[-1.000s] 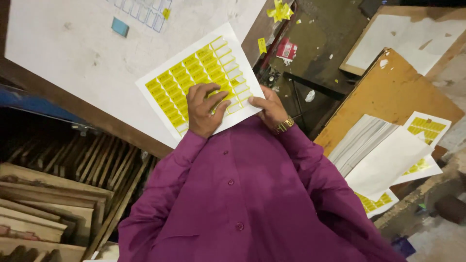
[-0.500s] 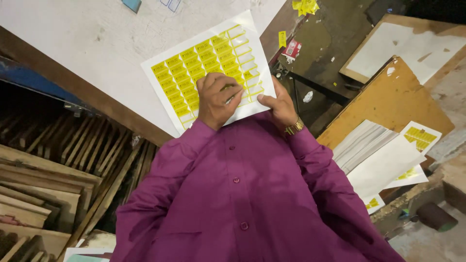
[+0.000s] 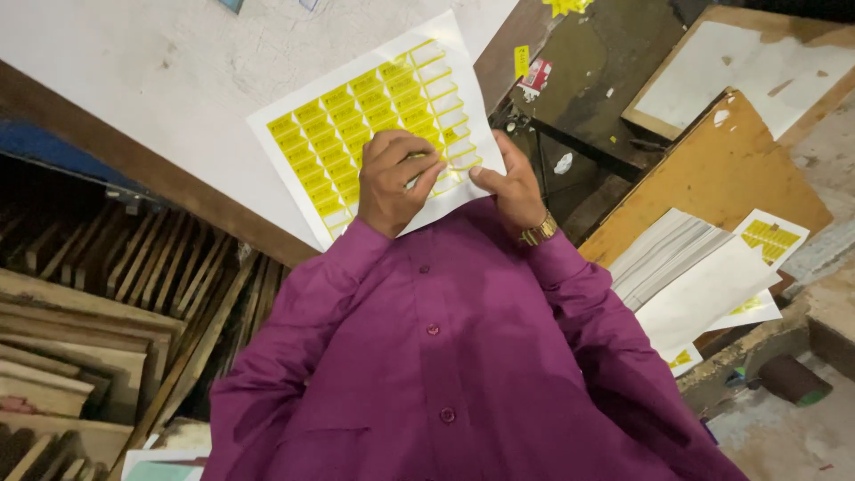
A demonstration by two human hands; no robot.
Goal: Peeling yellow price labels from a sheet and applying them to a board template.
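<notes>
Purple buttoned shirt [image 3: 445,356], long sleeves — gold wristwatch [image 3: 539,232].
</notes>
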